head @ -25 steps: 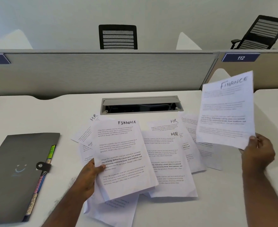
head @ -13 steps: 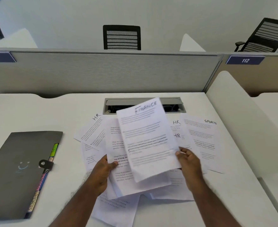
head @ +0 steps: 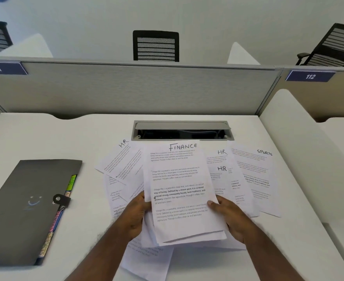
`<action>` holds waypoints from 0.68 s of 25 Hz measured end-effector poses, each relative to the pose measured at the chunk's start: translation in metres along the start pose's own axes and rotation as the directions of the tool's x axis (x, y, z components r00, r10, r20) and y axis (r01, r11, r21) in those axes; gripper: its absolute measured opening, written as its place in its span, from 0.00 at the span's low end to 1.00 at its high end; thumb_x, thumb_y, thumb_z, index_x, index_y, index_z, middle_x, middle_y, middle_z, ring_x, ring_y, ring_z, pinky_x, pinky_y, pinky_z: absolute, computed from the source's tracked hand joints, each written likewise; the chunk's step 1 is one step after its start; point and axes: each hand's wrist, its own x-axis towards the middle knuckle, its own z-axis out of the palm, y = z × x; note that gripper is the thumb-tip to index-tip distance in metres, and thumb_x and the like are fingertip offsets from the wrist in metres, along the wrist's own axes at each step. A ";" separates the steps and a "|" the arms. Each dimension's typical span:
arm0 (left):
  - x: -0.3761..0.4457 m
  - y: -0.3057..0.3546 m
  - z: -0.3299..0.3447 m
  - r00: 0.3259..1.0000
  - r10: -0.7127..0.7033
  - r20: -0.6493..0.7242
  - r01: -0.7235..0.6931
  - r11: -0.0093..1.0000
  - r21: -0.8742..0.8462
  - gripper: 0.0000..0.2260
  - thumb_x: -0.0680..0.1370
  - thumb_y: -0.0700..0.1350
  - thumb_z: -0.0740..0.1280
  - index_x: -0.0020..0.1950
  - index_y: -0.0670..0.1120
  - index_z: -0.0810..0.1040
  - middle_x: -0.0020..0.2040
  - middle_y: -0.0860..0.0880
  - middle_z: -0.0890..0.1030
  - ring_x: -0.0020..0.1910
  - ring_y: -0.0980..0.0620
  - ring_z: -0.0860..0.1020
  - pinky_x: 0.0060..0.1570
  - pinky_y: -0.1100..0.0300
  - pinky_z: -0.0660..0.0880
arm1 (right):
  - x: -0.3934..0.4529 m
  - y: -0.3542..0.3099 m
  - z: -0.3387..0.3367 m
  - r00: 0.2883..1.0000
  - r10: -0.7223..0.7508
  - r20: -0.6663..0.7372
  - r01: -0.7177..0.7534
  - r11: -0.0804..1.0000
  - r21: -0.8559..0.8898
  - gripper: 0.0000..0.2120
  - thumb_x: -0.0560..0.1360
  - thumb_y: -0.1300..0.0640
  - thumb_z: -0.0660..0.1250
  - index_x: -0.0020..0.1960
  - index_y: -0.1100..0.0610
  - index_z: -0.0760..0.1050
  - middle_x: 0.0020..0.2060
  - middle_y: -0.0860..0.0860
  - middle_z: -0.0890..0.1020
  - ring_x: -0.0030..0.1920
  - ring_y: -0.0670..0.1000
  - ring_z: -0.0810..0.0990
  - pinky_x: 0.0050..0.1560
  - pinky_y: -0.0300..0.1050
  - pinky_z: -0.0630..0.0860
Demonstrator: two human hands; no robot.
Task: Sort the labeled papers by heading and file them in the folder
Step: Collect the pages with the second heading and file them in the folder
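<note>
Both the left hand and right hand gripped the stacked FINANCE sheets above loose papers headed HR and SPORTS; the grey folder lay closed at left

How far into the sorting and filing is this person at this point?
Early. Both the left hand and right hand hold a small FINANCE stack. The HR sheets and SPORTS sheet lie loose on the desk, unsorted. The grey folder is clasped shut, so no filing shows.
</note>
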 end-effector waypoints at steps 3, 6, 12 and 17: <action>0.001 0.005 0.004 0.998 -0.050 -0.037 0.050 0.999 0.001 0.13 0.79 0.43 0.68 0.63 0.45 0.80 0.57 0.44 0.85 0.54 0.42 0.84 0.51 0.50 0.81 | 0.005 0.014 -0.011 0.998 -0.051 -0.028 0.049 0.998 -0.050 0.13 0.78 0.63 0.65 0.61 0.55 0.77 0.57 0.50 0.84 0.57 0.53 0.82 0.60 0.50 0.78; 0.008 0.004 -0.011 0.928 -0.003 -0.373 0.120 0.949 0.290 0.11 0.82 0.46 0.64 0.62 0.46 0.78 0.55 0.45 0.84 0.48 0.43 0.84 0.46 0.50 0.81 | 0.008 0.020 -0.029 0.955 -0.160 -0.249 0.160 0.987 -0.020 0.13 0.77 0.65 0.66 0.60 0.58 0.79 0.55 0.54 0.84 0.54 0.54 0.83 0.53 0.41 0.80; 0.016 -0.006 -0.045 0.847 0.178 -0.501 0.379 0.458 0.804 0.31 0.75 0.58 0.71 0.74 0.47 0.68 0.72 0.42 0.68 0.71 0.39 0.69 0.68 0.42 0.69 | 0.000 0.011 -0.071 0.816 -0.124 -0.564 0.231 0.965 0.122 0.13 0.78 0.65 0.63 0.61 0.59 0.76 0.54 0.57 0.82 0.49 0.58 0.80 0.38 0.45 0.80; 0.010 -0.019 -0.038 0.852 0.154 -0.501 0.452 0.265 0.851 0.40 0.67 0.62 0.76 0.71 0.46 0.65 0.66 0.45 0.69 0.67 0.42 0.69 0.62 0.43 0.72 | -0.007 0.011 -0.075 0.789 -0.133 -0.600 0.243 0.964 0.105 0.11 0.79 0.65 0.63 0.58 0.56 0.77 0.54 0.55 0.82 0.52 0.58 0.80 0.41 0.45 0.76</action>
